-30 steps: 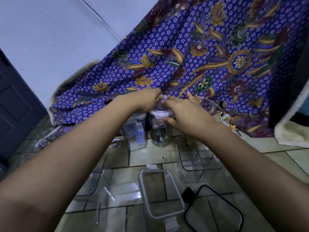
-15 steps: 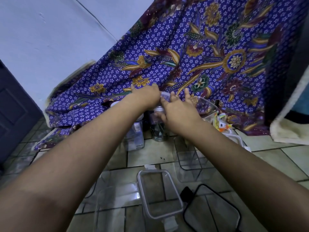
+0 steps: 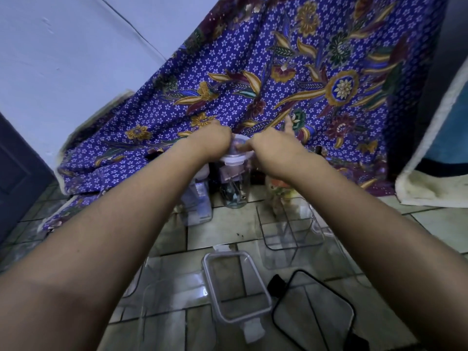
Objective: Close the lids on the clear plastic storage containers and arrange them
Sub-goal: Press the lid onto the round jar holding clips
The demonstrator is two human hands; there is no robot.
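A tall clear jar (image 3: 233,191) with small items inside stands on the tiled floor in front of the batik cloth. Its pale lid (image 3: 234,158) sits on top. My left hand (image 3: 212,143) grips the lid's left side and my right hand (image 3: 271,150) presses on its right side, fingers curled over the rim. A second clear container (image 3: 197,203) stands just left of the jar, partly hidden by my left forearm. Near me lie a clear lid with a grey seal (image 3: 236,285) and a black-rimmed lid (image 3: 314,310).
An open clear rectangular container (image 3: 291,231) stands right of the jar, with colourful packets (image 3: 281,188) behind it. More clear containers (image 3: 167,312) lie at the lower left. The blue batik cloth (image 3: 278,84) drapes behind; a dark door (image 3: 17,173) is at far left.
The jar and both hands sit a little higher and farther in the view than a second ago. My right hand's fingers have folded down onto the lid.
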